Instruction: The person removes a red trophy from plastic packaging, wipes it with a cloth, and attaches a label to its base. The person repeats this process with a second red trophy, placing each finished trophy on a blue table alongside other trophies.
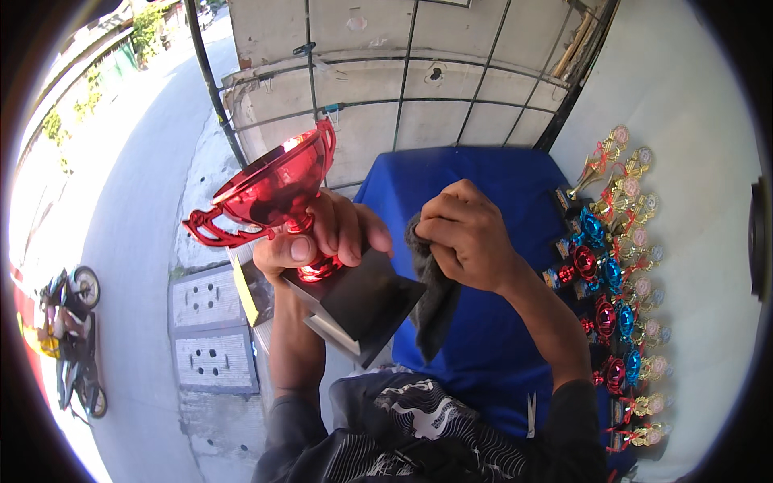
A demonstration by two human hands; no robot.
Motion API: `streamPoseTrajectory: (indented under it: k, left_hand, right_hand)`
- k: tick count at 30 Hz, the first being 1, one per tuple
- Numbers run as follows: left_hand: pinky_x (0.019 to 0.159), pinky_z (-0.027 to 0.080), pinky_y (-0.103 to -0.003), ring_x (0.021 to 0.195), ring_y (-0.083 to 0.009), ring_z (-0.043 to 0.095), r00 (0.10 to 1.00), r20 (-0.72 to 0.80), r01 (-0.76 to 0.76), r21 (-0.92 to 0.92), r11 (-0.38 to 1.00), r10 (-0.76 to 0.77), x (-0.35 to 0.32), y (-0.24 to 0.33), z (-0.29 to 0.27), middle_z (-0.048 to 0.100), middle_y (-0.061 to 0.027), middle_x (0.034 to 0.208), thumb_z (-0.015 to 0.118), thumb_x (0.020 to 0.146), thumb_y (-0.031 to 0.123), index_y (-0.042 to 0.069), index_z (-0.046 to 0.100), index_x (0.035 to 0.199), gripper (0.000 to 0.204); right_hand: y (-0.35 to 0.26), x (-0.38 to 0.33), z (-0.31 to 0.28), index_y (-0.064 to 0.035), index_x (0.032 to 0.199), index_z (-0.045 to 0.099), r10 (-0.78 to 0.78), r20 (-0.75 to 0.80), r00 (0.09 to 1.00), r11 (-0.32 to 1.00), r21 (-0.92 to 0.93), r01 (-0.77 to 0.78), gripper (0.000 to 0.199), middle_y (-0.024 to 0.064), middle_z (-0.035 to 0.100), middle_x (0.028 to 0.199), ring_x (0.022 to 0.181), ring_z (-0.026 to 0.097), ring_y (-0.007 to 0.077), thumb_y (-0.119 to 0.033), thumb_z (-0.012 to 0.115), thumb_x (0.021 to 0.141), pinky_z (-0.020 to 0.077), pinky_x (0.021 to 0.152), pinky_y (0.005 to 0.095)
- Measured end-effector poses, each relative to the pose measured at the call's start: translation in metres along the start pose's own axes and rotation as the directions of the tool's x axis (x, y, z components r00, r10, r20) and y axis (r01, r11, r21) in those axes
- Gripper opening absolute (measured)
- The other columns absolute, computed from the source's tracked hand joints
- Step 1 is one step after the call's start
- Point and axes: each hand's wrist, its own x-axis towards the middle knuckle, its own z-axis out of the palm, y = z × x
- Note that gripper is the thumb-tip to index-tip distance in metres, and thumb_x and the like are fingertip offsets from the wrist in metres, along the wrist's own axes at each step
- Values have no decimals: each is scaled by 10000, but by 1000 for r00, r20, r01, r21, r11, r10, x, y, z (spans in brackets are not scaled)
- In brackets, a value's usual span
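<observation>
Nearest, at the lower edge, is the wearer's dark shirt (427,431), printed with white wavy lines, both forearms reaching up past it. The left hand (328,229) has its grip closed round the narrow stem of a shiny red trophy (270,181), thumb and fingers wrapped about it. The trophy is held up in front of the body, tilted: its wide two-handled cup points to the upper left, and its blocky black base (366,294) slants to the lower right. The right hand (471,237) has its grip pinched shut on a bunched dark grey cloth (435,318), which hangs down just beside a corner of the base; whether the two touch cannot be told.

Beyond and below the hands is a table (483,177) draped in bright blue fabric. Scissors (531,414) show low down near the right sleeve. Along the right side, close to a pale wall (700,97), many more trophies stand crowded together: gold ones (620,193) with red ribbons, blue cups (626,319) and red cups (605,314).

Behind the table is a dark metal grid (403,101) before pale panels. Farther off to the left, a sunlit street (137,241) carries a motorcycle (72,354).
</observation>
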Motion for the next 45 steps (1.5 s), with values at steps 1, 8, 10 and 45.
streamPoseTrajectory:
  k: [1,8,10,45]
  left_hand:
    - [855,578,-513,806,-395,707,999,-23,-21,188,982,26,2,1,0,706,-182,806,732,818,207,-10,688,825,222]
    - [832,555,-358,866,-190,702,874,-418,171,741,650,247,9,-10,6,737,-98,869,669,870,28,-24,725,934,100]
    - [879,551,-356,915,-202,710,819,-504,276,766,580,276,6,-22,13,751,-119,920,682,890,20,-40,725,978,115]
    - [969,520,-396,1108,-255,659,975,-217,143,760,634,40,2,6,36,695,-150,1115,779,826,142,24,689,1020,244]
  right_hand:
    - [1,0,-4,-44,816,687,51,-52,997,998,33,-50,211,51,651,907,850,578,268,53,622,640,493,738,375]
    - [-31,-11,-2,-77,854,700,38,-97,995,991,-121,-50,177,33,620,916,848,573,256,-39,694,681,484,738,387]
    - [-52,-16,20,-88,875,700,72,-49,996,982,-172,-80,174,24,607,939,852,577,252,-93,710,702,487,734,392]
    - [-17,-13,42,52,1014,634,320,-358,877,890,431,-149,204,148,636,1051,809,614,198,-121,629,905,489,712,303]
